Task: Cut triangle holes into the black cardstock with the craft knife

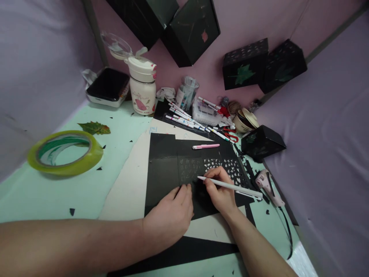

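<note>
**Pen on black sheet, left hand pinning it down**

The right hand [220, 192] is closed on a white pen [230, 186], fingers wrapped near its front end. The tip points left and meets the black sheet [164, 173] just below rows of pale drawn marks; the barrel runs back to the right, past the hand and over the sheet's right edge. The left hand [170, 217] lies palm down on the sheet, fingers together and flat, holding nothing; its fingertips [186, 189] rest just left of the pen tip, close but not touching it.

The sheet lies on a cream board [127, 192], which sits on a mint-green table [43, 192]. Right of the drawn marks, the sheet is cut through with many small holes. A pink-and-white knife [205, 146] lies on the sheet's upper part, well clear of both hands.

A roll of yellow-green tape [65, 152] stands to the left, with a leaf [94, 127] behind it. At the back are a white flask [142, 90], a spread of markers [184, 117] and red scissors [230, 135]. A small black box [262, 142] sits to the right, with a glue gun [268, 186] nearer the edge. Black scraps dot the table.
</note>
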`<state>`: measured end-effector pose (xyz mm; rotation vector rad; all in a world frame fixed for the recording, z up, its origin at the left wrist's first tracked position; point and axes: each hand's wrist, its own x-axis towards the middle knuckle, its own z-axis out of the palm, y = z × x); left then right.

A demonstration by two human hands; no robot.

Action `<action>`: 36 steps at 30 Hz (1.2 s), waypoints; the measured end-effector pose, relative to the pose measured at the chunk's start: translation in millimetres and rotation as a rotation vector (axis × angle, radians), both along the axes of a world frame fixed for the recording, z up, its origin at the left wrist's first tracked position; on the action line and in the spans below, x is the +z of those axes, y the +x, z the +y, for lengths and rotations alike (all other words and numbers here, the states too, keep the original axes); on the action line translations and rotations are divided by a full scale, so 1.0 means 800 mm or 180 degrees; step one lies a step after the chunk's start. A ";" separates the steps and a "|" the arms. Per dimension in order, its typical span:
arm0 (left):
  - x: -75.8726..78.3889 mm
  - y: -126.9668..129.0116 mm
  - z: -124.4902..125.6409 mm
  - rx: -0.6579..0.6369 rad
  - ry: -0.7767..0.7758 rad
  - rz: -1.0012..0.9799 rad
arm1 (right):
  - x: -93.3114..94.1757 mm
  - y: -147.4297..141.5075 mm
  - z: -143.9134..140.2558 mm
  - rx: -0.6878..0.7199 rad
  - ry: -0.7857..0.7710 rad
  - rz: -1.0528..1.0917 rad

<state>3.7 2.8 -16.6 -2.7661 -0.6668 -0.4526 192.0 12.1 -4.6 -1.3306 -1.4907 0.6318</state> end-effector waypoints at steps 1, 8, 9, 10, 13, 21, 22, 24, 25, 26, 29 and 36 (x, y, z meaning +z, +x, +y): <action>0.000 0.000 0.000 0.0008 -0.0011 0.0009 | 0.001 -0.001 0.000 0.0047 0.0055 0.0059; 0.001 0.000 0.002 -0.0011 -0.0059 0.0044 | -0.001 -0.002 -0.002 0.0044 0.0112 0.0131; 0.001 0.000 0.002 -0.0003 -0.0089 0.0055 | -0.002 -0.001 -0.002 0.0012 0.0106 0.0144; 0.002 0.001 0.003 0.0004 -0.0116 0.0059 | -0.003 0.000 -0.002 -0.0014 0.0102 0.0151; 0.006 0.001 0.004 -0.0007 -0.0158 0.0058 | -0.006 0.002 -0.003 -0.0083 0.0134 0.0125; 0.008 -0.002 -0.002 0.0071 -0.0010 -0.0177 | -0.006 0.004 -0.003 -0.0312 0.0033 -0.0135; 0.007 -0.003 -0.003 0.0056 -0.0023 -0.0142 | -0.006 0.003 -0.002 -0.0298 0.0006 -0.0182; 0.006 -0.004 -0.006 0.0045 -0.0062 -0.0067 | -0.004 0.003 -0.002 -0.0256 -0.0036 -0.0258; 0.005 -0.004 -0.007 0.0051 -0.0069 -0.0047 | -0.004 0.002 -0.002 -0.0226 -0.0052 -0.0273; 0.004 -0.004 -0.008 0.0066 -0.0068 -0.0032 | -0.003 0.001 -0.002 -0.0193 -0.0059 -0.0274; 0.004 -0.004 -0.011 0.0097 -0.0056 -0.0021 | -0.002 -0.002 -0.003 -0.0156 -0.0047 -0.0288; 0.003 -0.002 -0.015 0.0114 -0.0052 -0.0081 | -0.004 -0.005 -0.007 0.0049 -0.0069 -0.0365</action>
